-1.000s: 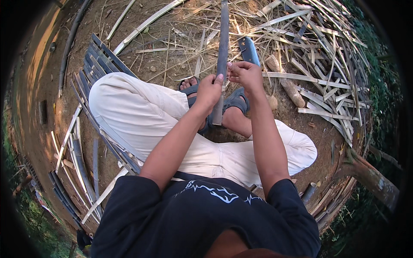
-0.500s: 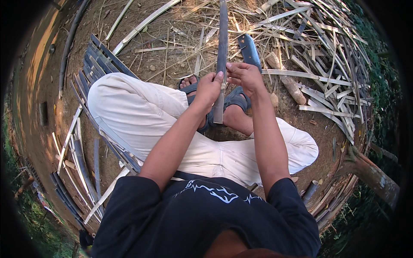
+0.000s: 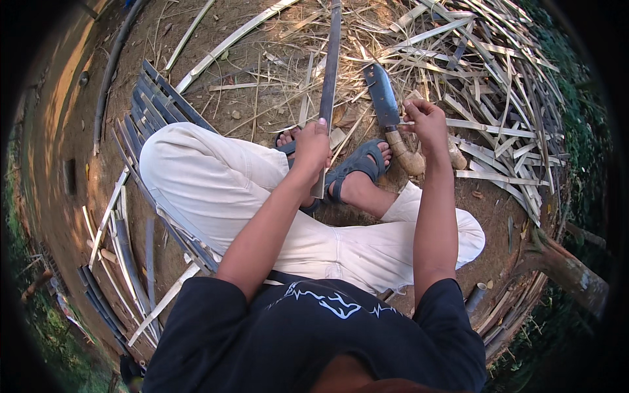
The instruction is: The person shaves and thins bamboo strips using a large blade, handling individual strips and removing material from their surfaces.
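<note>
- The left hand (image 3: pixel 313 145) is closed tight around a long bamboo strip (image 3: pixel 329 78). The strip points away from the person, to the far side, so its long part lies out over the ground.
- The near end of the strip sits down by the sandals (image 3: pixel 357 169), which likely helps keep it from sliding.
- The right hand (image 3: pixel 427 121) is just right of the strip. Its fingers are curled in. I cannot tell for sure if it grips the big knife (image 3: pixel 388 111) or only touches it.
- The knife has a wide dark blade and a pale handle. It points far, next to the strip, close for cutting.
- A pile of split bamboo pieces (image 3: pixel 498 98) lies on the right. More flat slats (image 3: pixel 151 111) lie on the left, under the white trousers (image 3: pixel 216 183).
</note>
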Action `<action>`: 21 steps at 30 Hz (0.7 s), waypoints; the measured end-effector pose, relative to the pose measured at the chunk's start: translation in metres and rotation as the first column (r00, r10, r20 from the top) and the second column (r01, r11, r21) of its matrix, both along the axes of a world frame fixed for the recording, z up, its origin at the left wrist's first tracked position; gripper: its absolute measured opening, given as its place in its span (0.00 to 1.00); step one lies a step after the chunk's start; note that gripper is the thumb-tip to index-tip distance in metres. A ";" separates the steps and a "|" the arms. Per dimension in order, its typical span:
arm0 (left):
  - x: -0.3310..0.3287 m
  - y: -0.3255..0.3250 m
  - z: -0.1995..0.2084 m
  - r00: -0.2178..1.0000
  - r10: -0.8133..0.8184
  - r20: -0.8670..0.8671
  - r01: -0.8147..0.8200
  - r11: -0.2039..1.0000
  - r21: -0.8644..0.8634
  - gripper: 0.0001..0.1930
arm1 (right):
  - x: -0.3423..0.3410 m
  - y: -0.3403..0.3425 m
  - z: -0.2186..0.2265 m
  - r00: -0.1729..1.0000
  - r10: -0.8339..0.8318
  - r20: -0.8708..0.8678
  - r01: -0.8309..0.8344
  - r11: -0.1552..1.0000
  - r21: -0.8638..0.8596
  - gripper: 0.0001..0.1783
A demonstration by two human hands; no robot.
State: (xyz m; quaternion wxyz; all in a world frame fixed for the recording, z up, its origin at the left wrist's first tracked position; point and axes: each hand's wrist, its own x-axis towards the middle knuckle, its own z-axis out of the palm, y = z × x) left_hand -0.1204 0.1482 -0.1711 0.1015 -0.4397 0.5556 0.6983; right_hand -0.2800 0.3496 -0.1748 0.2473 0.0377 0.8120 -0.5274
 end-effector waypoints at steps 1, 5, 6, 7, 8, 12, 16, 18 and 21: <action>-0.001 -0.003 0.009 1.000 -0.007 0.013 0.007 1.000 -0.020 0.18 | -0.007 0.002 0.009 0.996 0.068 -0.050 -0.064 0.994 0.088 0.20; 0.003 -0.016 0.004 1.000 -0.001 -0.030 0.001 1.000 -0.011 0.19 | -0.018 0.006 0.036 0.962 0.184 0.203 -0.089 0.910 -0.406 0.34; 0.001 -0.017 0.005 0.999 -0.009 -0.044 0.009 1.000 -0.010 0.19 | -0.018 0.010 0.025 0.978 0.149 0.145 -0.109 0.962 -0.251 0.32; 0.002 -0.018 0.011 0.998 0.031 -0.052 -0.031 0.999 0.008 0.19 | -0.017 0.013 0.004 0.989 0.125 0.081 -0.117 0.989 -0.094 0.30; 0.001 -0.017 0.019 0.997 0.042 -0.070 -0.034 0.993 0.116 0.19 | -0.023 0.032 -0.037 0.973 0.228 0.023 -0.229 0.964 0.131 0.27; 0.007 -0.040 0.028 0.974 0.143 -0.174 -0.034 0.858 0.513 0.17 | 0.042 0.051 -0.116 0.837 0.548 0.007 -0.339 0.508 0.792 0.30; 0.004 -0.053 0.034 0.922 0.239 -0.306 0.095 0.624 0.776 0.19 | 0.042 0.047 -0.142 0.879 0.454 -0.147 -0.204 0.637 0.743 0.34; 0.005 -0.053 0.041 0.890 0.320 -0.324 0.113 0.535 0.837 0.21 | 0.041 0.036 -0.147 0.894 0.431 -0.120 -0.198 0.622 0.758 0.33; 0.008 -0.053 0.060 0.905 0.298 -0.302 0.063 0.610 0.790 0.25 | 0.047 0.018 -0.115 0.952 0.296 -0.080 -0.143 0.659 0.738 0.28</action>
